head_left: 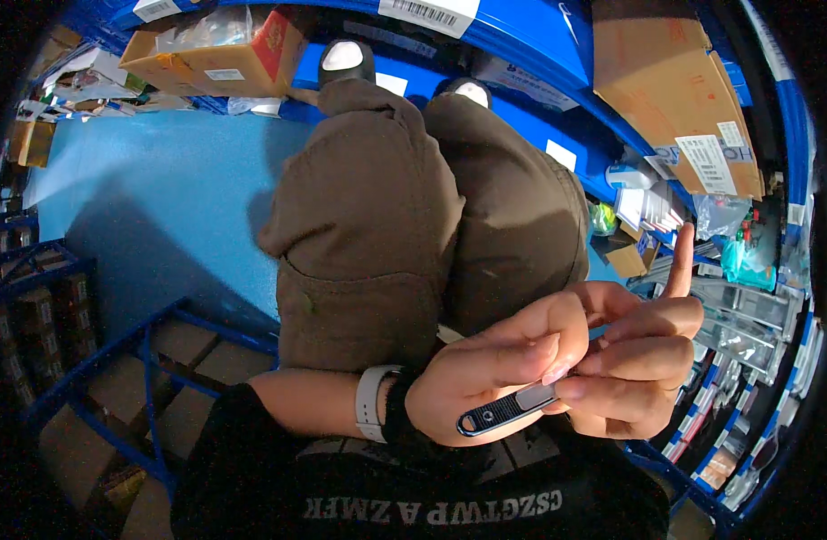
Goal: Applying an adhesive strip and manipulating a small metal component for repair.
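Slim black-and-silver metal tool (502,411) | right hand (643,360): grip pinching its end | left hand (485,360): alongside it, grip unclear | shallow pinch could slip

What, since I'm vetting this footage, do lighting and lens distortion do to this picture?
Head view: the blue shelving bows along the top, and the corners go black; head view: a broad shadow darkens part of the blue floor, and the blue rack at lower left sits in dim light; head view: the small metal tool looks fairly sharp.
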Demonstrator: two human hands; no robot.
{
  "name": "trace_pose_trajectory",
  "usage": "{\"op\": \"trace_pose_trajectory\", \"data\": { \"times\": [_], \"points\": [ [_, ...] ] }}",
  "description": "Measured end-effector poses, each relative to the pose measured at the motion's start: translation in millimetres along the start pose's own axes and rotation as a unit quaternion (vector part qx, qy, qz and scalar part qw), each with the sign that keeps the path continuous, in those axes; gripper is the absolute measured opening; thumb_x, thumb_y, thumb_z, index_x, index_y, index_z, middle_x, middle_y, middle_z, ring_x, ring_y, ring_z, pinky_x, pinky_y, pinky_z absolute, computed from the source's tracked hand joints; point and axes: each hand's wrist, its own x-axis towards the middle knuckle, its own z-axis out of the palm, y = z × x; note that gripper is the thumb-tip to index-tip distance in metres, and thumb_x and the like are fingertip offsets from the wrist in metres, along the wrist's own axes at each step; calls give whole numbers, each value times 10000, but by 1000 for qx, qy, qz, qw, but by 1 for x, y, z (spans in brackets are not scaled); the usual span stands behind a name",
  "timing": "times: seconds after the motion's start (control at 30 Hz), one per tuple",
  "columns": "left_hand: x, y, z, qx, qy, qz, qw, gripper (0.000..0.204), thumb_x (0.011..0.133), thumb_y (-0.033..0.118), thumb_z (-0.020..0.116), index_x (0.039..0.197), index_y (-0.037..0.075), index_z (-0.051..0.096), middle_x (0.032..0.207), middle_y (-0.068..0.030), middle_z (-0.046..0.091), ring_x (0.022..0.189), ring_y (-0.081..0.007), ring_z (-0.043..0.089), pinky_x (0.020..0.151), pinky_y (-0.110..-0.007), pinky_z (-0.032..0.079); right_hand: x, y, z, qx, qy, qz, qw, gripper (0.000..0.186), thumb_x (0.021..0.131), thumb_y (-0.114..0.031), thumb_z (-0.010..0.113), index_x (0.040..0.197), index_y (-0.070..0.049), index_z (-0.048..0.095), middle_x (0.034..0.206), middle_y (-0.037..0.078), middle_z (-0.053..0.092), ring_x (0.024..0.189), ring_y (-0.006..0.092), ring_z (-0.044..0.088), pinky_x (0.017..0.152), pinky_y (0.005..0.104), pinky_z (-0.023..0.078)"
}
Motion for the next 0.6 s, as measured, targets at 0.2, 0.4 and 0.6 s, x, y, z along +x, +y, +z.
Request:
{"op": "trace_pose_trajectory", "data": {
  "times": [0.2, 0.4, 0.6],
  "points": [
    [0, 4, 5, 3, 22, -15, 1000, 220, 850, 303, 534, 765, 106, 482, 1264, -187, 316, 1034, -217, 342, 912, -315, 259, 1, 0, -6, -2, -44, 3, 999, 143, 620, -181, 706, 623, -208, 566, 675, -69, 427, 654, 122, 415, 984, 662, 172],
    [-1, 8, 9, 24, 40, -30, 998, 219, 846, 300, 541, 762, 107, 481, 1275, -187, 297, 1024, -216, 343, 885, -290, 291, -2, 3, -2, 4, -2, -7, 1000, 172, 606, -160, 700, 599, -207, 535, 662, -75, 421, 646, 116, 408, 981, 661, 182],
    [-1, 6, 2, 32, -49, -14, 998, 227, 912, 312, 406, 846, 94, 415, 1250, -103, 281, 1118, -164, 312, 935, -318, 228, -4, 3, 15, -24, 93, -13, 995, 192, 593, -148, 686, 569, -216, 509, 627, -75, 407, 621, 112, 398, 974, 664, 189]
  ]
}}
